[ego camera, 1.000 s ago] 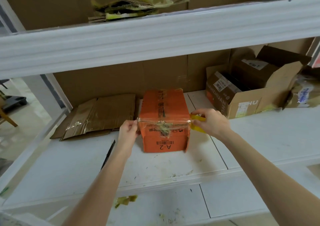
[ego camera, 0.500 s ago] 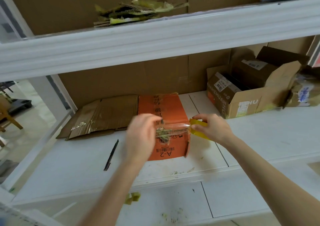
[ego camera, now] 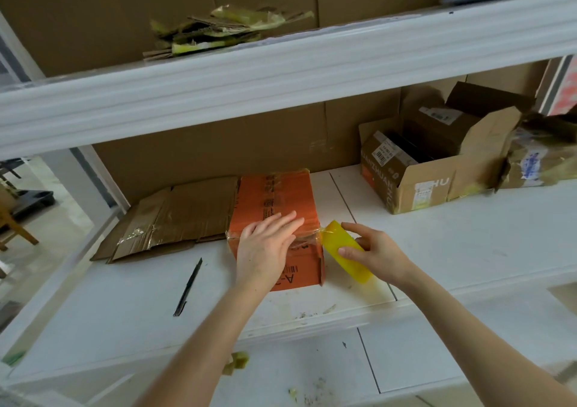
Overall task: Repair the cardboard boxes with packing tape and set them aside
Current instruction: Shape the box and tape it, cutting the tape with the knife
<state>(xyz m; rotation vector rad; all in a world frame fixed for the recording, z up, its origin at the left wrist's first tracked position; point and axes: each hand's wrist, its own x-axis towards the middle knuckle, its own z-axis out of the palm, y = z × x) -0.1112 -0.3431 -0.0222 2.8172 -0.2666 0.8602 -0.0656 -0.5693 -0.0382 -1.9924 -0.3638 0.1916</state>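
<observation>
I see the orange cardboard box [ego camera: 276, 206] standing on the white shelf [ego camera: 468, 238], its front face toward me. My left hand [ego camera: 265, 247] lies flat with straight fingers, pressing the box's top front edge over a strip of clear tape [ego camera: 306, 243]. My right hand [ego camera: 376, 255] grips the yellow roll of packing tape [ego camera: 342, 249] just beside the box's right front corner. A flattened brown cardboard sheet [ego camera: 175, 222] lies left of the box.
</observation>
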